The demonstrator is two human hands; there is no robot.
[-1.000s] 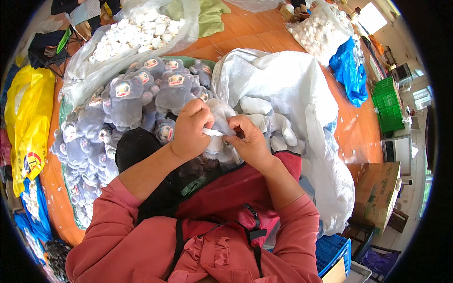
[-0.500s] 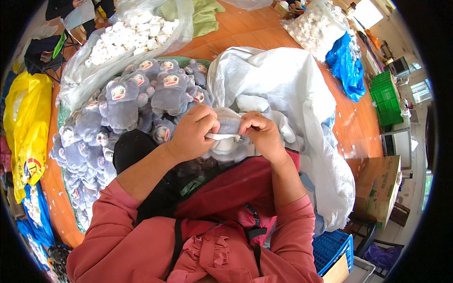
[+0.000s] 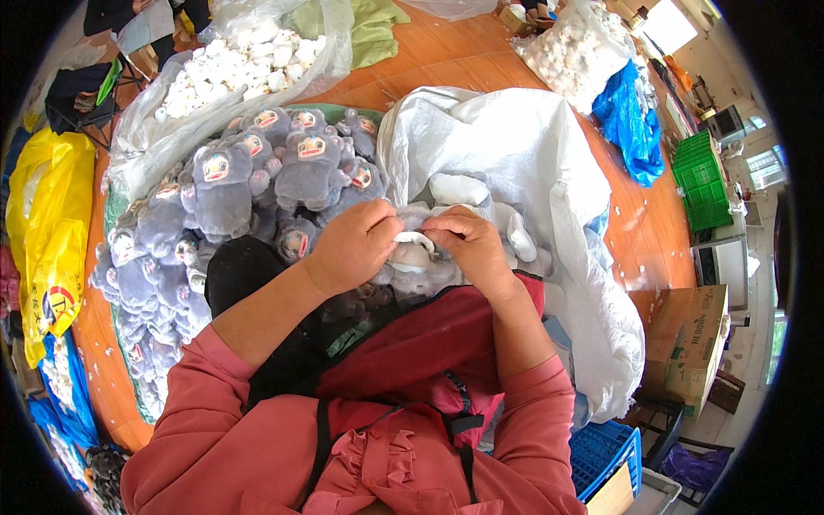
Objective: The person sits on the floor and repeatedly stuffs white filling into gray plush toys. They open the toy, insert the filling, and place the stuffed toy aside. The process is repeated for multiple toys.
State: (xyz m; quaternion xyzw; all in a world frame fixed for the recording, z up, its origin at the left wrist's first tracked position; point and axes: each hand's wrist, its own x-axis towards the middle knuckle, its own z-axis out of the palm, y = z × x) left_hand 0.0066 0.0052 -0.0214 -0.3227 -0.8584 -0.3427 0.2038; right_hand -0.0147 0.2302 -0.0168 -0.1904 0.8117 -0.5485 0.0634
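Above my lap, a grey plush toy (image 3: 429,281) is held between my two hands, with the white edge of an opening in its fabric showing. My left hand (image 3: 354,245) pinches the left end of that edge between thumb and fingers. Gripping the right end is my right hand (image 3: 474,247), its fingertips pressed together near the opening. Just beyond my hands, white and grey plush pieces (image 3: 459,189) lie in a white woven sack (image 3: 549,154). To the left rises a big heap of grey plush toys (image 3: 225,193) with printed faces.
Behind the heap, a clear plastic bag (image 3: 142,146) holds white stuffed pieces. Yellow bags (image 3: 51,206) stand at far left. A cardboard box (image 3: 687,343), a blue crate (image 3: 614,455) and green crates (image 3: 704,176) are on the right. Another person (image 3: 184,13) sits at top left.
The opening's white edge, stretched nearly straight before, now curves into a rounder loop. My right hand has shifted slightly left and the hands are closer together.
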